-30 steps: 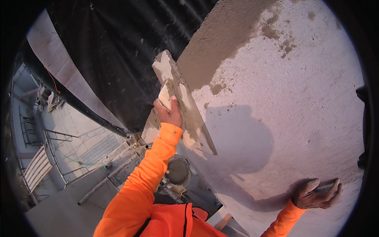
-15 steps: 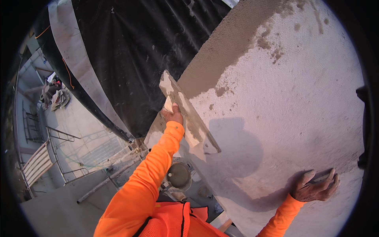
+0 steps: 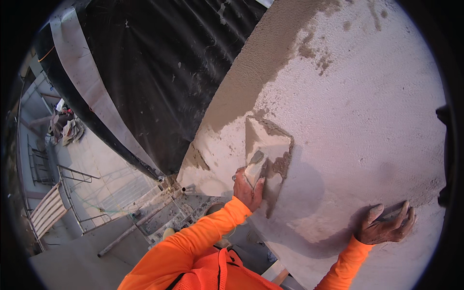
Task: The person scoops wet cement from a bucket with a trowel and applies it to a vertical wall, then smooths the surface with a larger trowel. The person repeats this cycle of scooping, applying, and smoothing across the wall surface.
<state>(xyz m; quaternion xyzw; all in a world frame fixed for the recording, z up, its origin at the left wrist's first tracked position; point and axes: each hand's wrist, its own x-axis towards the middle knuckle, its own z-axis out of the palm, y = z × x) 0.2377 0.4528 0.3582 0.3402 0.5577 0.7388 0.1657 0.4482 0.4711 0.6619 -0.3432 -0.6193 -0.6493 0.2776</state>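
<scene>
My left hand (image 3: 249, 187) is closed around the handle of a plastering float (image 3: 270, 140). The float's flat board is smeared with grey mortar and lies against, or very close to, the pale wall (image 3: 348, 106). At the lower right, my right hand (image 3: 386, 224) is apart from the float, with its thumb and fingers spread against the wall and no tool seen in it. Along the wall's left edge runs a band of darker, wet-looking mortar (image 3: 251, 72). The float's working face is hidden.
Black sheeting (image 3: 150, 67) hangs beyond the wall's left edge. Far below at left are a tiled floor (image 3: 92, 159), metal frames (image 3: 72, 193) and a pile of cloth-like items (image 3: 67, 126). A pole (image 3: 130, 233) and a partly hidden bucket (image 3: 215, 208) are below my left arm.
My left hand has moved down and right with the float, bringing it from the wall's left edge onto the pale surface and turning it. My right hand has stayed in place.
</scene>
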